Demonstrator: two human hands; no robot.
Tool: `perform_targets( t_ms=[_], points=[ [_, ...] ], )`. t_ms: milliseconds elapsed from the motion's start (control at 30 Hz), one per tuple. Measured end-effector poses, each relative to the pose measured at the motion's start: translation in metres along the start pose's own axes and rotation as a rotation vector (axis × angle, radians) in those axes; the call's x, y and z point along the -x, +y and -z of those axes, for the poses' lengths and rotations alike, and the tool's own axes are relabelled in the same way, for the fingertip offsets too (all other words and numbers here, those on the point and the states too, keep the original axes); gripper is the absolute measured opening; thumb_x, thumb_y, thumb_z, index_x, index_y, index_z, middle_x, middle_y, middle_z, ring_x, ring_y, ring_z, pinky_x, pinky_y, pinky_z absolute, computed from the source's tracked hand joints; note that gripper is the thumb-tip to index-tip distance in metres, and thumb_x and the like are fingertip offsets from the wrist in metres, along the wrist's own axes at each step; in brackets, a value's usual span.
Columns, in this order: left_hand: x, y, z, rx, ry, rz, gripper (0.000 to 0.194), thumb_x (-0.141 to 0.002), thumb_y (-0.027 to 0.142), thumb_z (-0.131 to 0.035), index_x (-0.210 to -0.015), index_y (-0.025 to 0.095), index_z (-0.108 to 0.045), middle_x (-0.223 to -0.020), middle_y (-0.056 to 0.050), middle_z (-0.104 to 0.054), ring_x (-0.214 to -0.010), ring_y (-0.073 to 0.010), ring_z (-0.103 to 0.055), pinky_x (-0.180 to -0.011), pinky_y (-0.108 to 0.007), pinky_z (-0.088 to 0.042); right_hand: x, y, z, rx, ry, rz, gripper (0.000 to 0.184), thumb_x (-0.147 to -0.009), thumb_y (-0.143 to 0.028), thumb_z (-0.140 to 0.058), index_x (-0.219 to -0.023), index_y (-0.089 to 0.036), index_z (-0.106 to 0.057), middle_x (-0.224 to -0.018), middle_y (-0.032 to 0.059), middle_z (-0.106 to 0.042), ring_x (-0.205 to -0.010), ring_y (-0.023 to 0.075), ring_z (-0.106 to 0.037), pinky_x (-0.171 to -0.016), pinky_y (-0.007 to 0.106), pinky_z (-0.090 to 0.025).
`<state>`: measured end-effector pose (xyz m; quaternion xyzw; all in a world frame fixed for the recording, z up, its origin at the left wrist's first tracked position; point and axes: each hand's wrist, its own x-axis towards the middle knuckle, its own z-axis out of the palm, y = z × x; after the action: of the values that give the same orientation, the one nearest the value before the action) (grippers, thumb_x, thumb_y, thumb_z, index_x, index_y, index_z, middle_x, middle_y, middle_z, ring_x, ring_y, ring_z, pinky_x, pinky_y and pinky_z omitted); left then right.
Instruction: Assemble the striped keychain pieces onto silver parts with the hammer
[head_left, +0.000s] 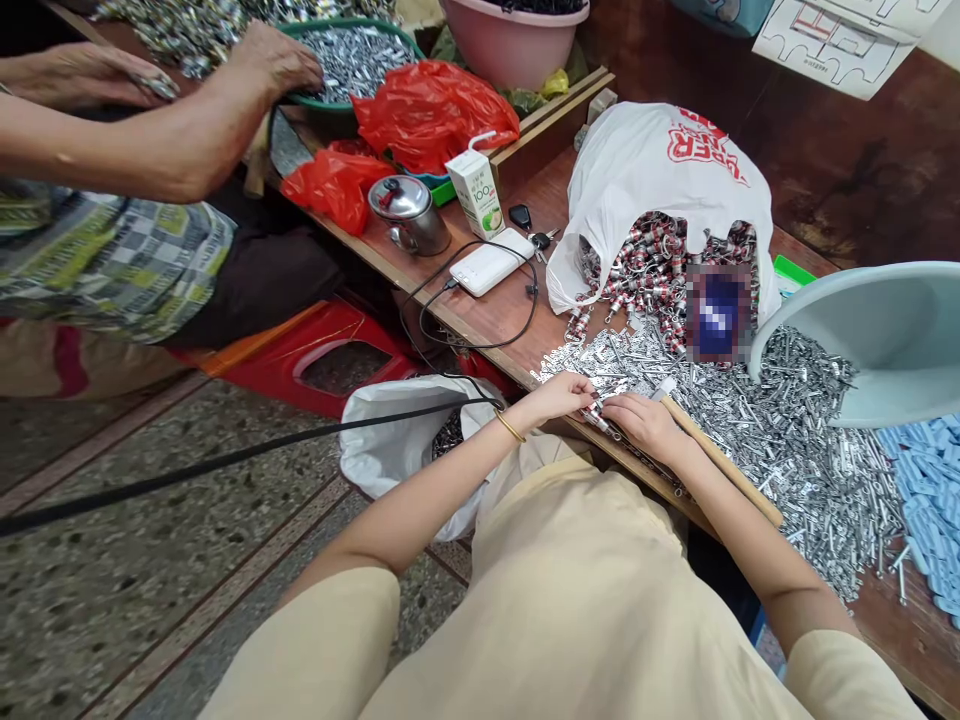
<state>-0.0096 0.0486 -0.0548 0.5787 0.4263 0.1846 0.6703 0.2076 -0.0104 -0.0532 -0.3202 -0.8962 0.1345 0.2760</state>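
Observation:
At the table's front edge my left hand [564,394] is closed, thumb and fingers pinched together at a small silver-and-red metal piece [600,421]. From the other side the curled fingers of my right hand [641,418] grip the same piece; the fingers hide much of it. Just beyond both hands spreads a heap of loose silver metal parts [795,450]. A wooden-handled hammer [724,460] with a pale head lies beside my right hand and forearm. Several red-and-silver keyring pieces [637,255] spill from a white plastic bag [667,150] behind the heap.
A grey-blue basin [892,350] tips over the heap, with light-blue pieces [930,500] at right. Left stand a metal cup [412,215], drink carton [476,190] and cabled power bank [493,262]. An open white sack [397,430] sits below. A co-worker's hand [277,60] reaches a green basin [409,45].

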Motion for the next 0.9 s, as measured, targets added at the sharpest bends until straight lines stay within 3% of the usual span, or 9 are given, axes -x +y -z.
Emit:
perform_targets(
  t_ms=[367, 567, 800, 900],
  points=[
    [0.001, 0.001, -0.001, -0.120, 0.044, -0.055, 0.009, -0.070, 0.021, -0.060, -0.064, 0.015, -0.060, -0.058, 0.003, -0.059, -0.056, -0.0107, -0.053, -0.054, -0.019, -0.041, 0.001, 0.000, 0.004, 0.037, -0.043, 0.032, 0.037, -0.106, -0.016, -0.036, -0.123, -0.019, -0.068, -0.117, 0.0143, -0.072, -0.107, 0.0223, -0.067, -0.095, 0.043, -0.057],
    [0.008, 0.009, -0.006, -0.322, 0.162, -0.095, 0.010, -0.074, 0.019, -0.060, -0.066, 0.017, -0.063, -0.058, 0.003, -0.060, -0.057, -0.0117, -0.052, -0.056, -0.022, -0.037, 0.010, -0.021, 0.004, 0.029, -0.070, -0.046, 0.043, -0.102, -0.012, -0.040, -0.140, -0.019, -0.059, -0.128, 0.0168, -0.068, -0.119, 0.0253, -0.062, -0.102, 0.049, -0.055],
    [0.014, 0.015, -0.008, -0.424, 0.166, -0.106, 0.012, -0.080, 0.019, -0.059, -0.071, 0.018, -0.066, -0.060, 0.002, -0.060, -0.060, -0.0142, -0.052, -0.062, -0.025, -0.038, 0.012, -0.029, 0.004, 0.060, 0.016, -0.196, 0.043, -0.101, -0.014, -0.042, -0.140, -0.022, -0.060, -0.126, 0.0134, -0.070, -0.116, 0.0280, -0.060, -0.101, 0.051, -0.053],
    [0.014, 0.016, -0.008, -0.453, 0.172, -0.091, 0.012, -0.080, 0.017, -0.059, -0.071, 0.018, -0.066, -0.060, 0.002, -0.060, -0.061, -0.0147, -0.052, -0.064, -0.025, -0.038, 0.012, -0.030, 0.005, 0.115, -0.031, -0.187, 0.044, -0.099, -0.012, -0.042, -0.138, -0.021, -0.061, -0.130, 0.0134, -0.068, -0.117, 0.0295, -0.057, -0.101, 0.052, -0.051]
  ],
)
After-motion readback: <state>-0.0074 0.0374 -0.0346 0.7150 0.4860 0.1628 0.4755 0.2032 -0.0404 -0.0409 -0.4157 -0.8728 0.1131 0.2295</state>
